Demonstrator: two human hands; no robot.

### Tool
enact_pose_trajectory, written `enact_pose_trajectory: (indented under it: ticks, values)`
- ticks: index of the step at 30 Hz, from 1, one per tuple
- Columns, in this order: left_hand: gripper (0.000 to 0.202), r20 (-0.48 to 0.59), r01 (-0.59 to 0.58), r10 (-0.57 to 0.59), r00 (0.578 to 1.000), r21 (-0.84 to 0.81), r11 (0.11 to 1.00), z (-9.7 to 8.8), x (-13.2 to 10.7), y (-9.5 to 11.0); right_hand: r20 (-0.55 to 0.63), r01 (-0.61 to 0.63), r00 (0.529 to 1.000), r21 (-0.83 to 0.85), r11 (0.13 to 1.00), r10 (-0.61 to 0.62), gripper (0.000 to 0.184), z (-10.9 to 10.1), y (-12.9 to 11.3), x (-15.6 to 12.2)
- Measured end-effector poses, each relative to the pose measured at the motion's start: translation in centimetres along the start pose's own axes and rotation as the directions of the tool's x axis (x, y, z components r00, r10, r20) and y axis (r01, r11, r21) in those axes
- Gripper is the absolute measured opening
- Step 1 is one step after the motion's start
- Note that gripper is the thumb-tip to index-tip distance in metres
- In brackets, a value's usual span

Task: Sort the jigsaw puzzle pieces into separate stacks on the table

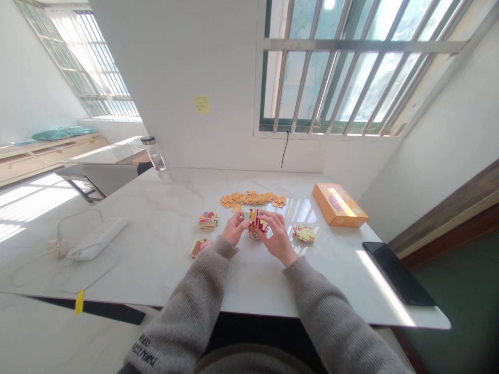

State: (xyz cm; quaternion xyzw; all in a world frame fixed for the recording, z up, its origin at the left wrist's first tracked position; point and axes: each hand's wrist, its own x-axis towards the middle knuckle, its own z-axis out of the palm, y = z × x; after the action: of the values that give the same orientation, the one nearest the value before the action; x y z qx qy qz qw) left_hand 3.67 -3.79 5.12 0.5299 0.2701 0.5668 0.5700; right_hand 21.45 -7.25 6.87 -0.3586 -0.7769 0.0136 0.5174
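My left hand (234, 228) and my right hand (277, 238) meet over the middle of the table. Pinched between their fingertips are some small colourful puzzle pieces (254, 216), red, yellow and pale green; whether they are joined is too small to tell. Just below them, partly hidden by my fingers, lies a pile of similar pieces (255, 235). Behind my hands spreads a long heap of orange pieces (253, 198). Left of my left hand stand a stacked pile (208, 221) and a lower pile (199, 247). A yellow-green pile (304, 234) rests to the right.
An orange box (339, 205) sits at the back right, with a black tablet-like device (397, 272) near the right edge. On the left lie a white power strip (97, 240) and cables. A clear bottle (156, 155) stands at the far left corner of the white table (167, 270).
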Motion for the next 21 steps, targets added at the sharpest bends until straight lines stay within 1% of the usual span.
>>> enact_pose_trajectory:
  ticks: [3,6,8,12,16,18,21]
  values:
    - [0.039,-0.048,-0.008,0.012,0.999,0.081,0.997,0.2,-0.1,0.4,0.052,0.014,0.999,-0.021,1.0,-0.013,0.032,-0.3,0.2,-0.1]
    - [0.044,-0.077,0.006,0.003,0.997,0.11,0.994,0.3,-0.2,0.8,0.095,0.024,0.995,0.021,0.999,-0.026,0.034,-0.6,0.4,-0.2]
    - [0.046,-0.084,0.021,-0.012,0.996,0.106,0.994,0.3,-0.2,0.7,0.102,0.011,0.995,0.063,0.998,-0.017,0.037,-0.7,0.6,-0.2]
    - [0.045,-0.11,0.016,-0.007,0.994,0.08,0.997,0.2,-0.3,0.2,0.069,-0.025,0.997,0.12,0.992,0.017,0.039,-0.7,1.1,-0.5]
    - [0.046,-0.108,0.08,-0.073,0.991,0.059,0.995,0.3,-0.3,-0.1,0.086,-0.039,0.996,0.17,0.985,0.024,0.04,-0.9,1.1,-0.4]
    - [0.049,-0.132,0.104,-0.098,0.986,0.041,0.994,0.4,-0.4,-0.1,0.093,-0.039,0.995,0.175,0.984,0.023,0.042,-0.9,0.8,-0.4]
    - [0.051,-0.187,0.104,-0.098,0.977,0.018,0.994,0.7,-0.4,0.0,0.117,-0.048,0.993,0.17,0.984,0.028,0.043,-0.8,0.4,-0.4]
